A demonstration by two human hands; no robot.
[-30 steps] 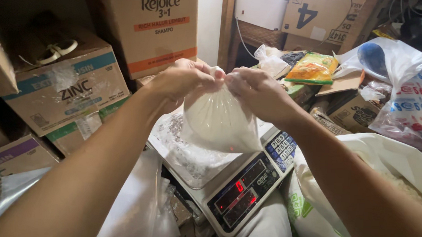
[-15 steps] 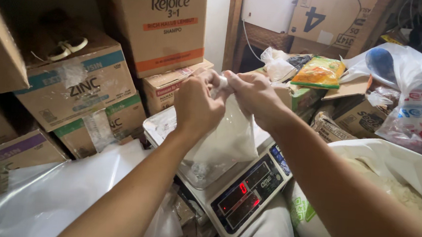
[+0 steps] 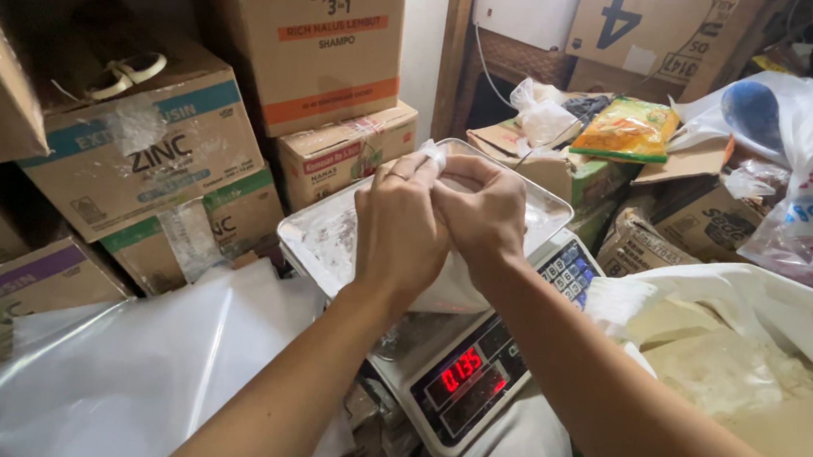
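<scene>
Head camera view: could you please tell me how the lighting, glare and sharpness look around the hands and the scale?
In the head view, light falls evenly on the left hand and right hand, both sharp; the scale display glows red and legible without glare; the clear plastic sheet shows soft sheen; the upper left corner behind the cardboard boxes sits in deep shadow; box edges bow slightly, a wide-lens effect.

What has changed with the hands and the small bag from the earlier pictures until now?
Both hands, left hand and right hand, have come down with the small clear bag of white powder, which hung above the scale before and now rests on the metal weighing tray. The hands have closed together over its neck. They still hold it. The digital scale and cardboard boxes stayed in place.
</scene>
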